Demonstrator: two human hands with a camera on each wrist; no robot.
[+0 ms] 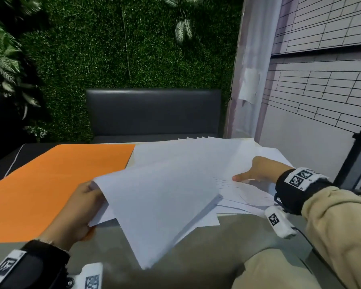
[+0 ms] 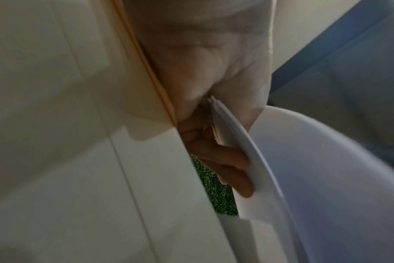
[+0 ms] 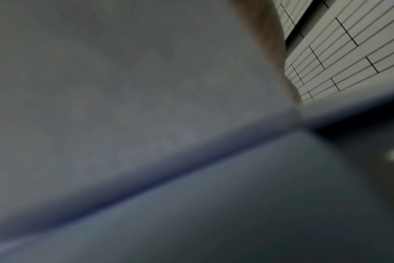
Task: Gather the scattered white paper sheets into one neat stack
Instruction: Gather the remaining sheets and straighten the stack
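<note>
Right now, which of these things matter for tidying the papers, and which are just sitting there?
Part of the job:
- white paper sheets, fanned and overlapping on the table
- left hand, gripping a bundle of them
- right hand, among the sheets; its grip is hidden

Just lying about:
- large orange card sheet
- dark padded bench
- green leafy wall

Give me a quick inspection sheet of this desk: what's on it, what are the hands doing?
Surface: grey tabletop, partly covered.
Job's things: white paper sheets fanned out and overlapping, not yet squared.
Clutter: large orange card sheet lying flat at left.
Grippers: left hand grips a bundle of sheets by one edge; right hand slid in among the sheets, fingers hidden.
Cables: thin black wire by the right wrist.
Surroundings: dark padded bench, green artificial hedge wall, white tiled wall.
</note>
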